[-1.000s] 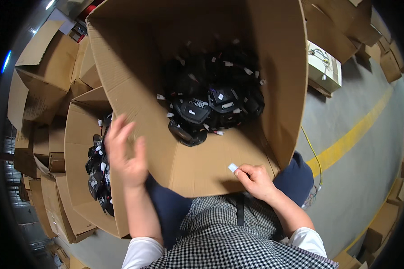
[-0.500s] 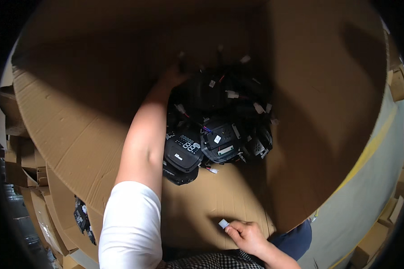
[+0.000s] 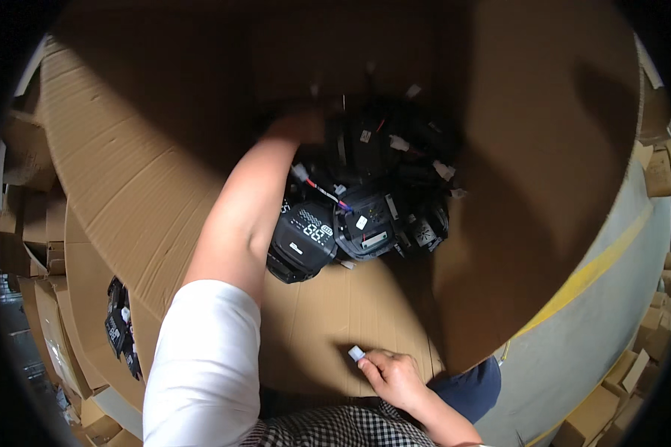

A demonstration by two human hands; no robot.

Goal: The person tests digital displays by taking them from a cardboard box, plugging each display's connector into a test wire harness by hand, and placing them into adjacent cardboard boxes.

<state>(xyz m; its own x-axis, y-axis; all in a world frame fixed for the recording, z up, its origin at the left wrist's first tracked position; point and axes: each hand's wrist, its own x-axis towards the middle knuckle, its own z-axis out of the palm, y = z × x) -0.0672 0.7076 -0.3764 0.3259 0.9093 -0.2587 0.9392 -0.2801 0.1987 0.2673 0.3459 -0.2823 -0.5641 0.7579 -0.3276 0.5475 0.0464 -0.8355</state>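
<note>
I lean over a large open cardboard box (image 3: 127, 171). At its bottom lies a pile of black electronic units (image 3: 373, 186) with digital display faces, wires and small white connectors. My left hand (image 3: 294, 127) reaches deep into the box and rests on the far side of the pile, in shadow; its fingers are hard to make out. My right hand (image 3: 391, 376) rests on the near box edge and pinches a small white tag (image 3: 356, 353) between the fingertips.
A second open carton (image 3: 89, 328) at the lower left holds more black units (image 3: 121, 328). Stacked cardboard boxes (image 3: 22, 223) line the left side and more boxes (image 3: 619, 402) lie at the lower right. A yellow floor line (image 3: 596, 268) crosses the grey floor at right.
My head has dropped closer to the box. My left arm has gone from the near flap down into the box to the far side of the pile. My right hand stays on the edge with the tag.
</note>
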